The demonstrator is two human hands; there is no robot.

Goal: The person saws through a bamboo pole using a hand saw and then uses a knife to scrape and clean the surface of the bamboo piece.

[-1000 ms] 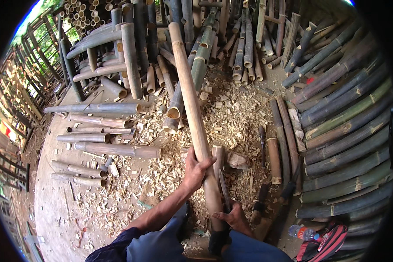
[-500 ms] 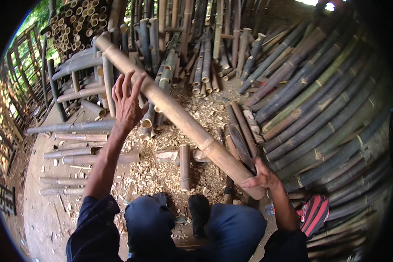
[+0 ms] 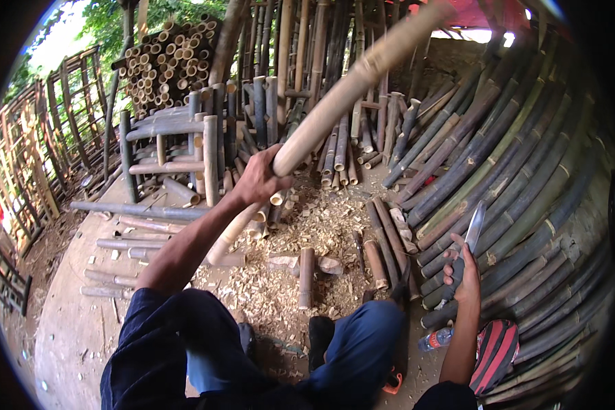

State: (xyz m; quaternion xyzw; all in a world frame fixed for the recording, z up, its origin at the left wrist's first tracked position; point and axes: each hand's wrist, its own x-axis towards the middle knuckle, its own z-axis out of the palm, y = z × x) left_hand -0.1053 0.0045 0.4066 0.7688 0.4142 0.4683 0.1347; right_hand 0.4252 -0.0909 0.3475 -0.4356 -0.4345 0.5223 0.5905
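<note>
My left hand [image 3: 263,174] is wrapped round a pale, scraped bamboo pole [image 3: 369,68] near its middle. The pole slants up to the far right, its upper end blurred, and its lower end hangs above the wood chips near my left forearm. Off to the right, my right hand [image 3: 463,273] is closed round the dark handle of a knife [image 3: 475,225], the bright blade pointing up and away from the pole. Between my feet and the pole, a short brown bamboo piece [image 3: 306,277] rests across a pale wooden block [image 3: 329,265].
Chips [image 3: 273,273] cover the floor. Dark bamboo poles [image 3: 512,198] are stacked along the right. A bamboo frame [image 3: 167,169] stands at the left, beside lying poles [image 3: 143,213]. A plastic bottle [image 3: 436,339] and a red-and-black bag [image 3: 493,352] are at the near right.
The bamboo pole has swung from leaning up-left to leaning up-right. My left hand, open before, now grips it; my right hand has left its near end and holds a knife.
</note>
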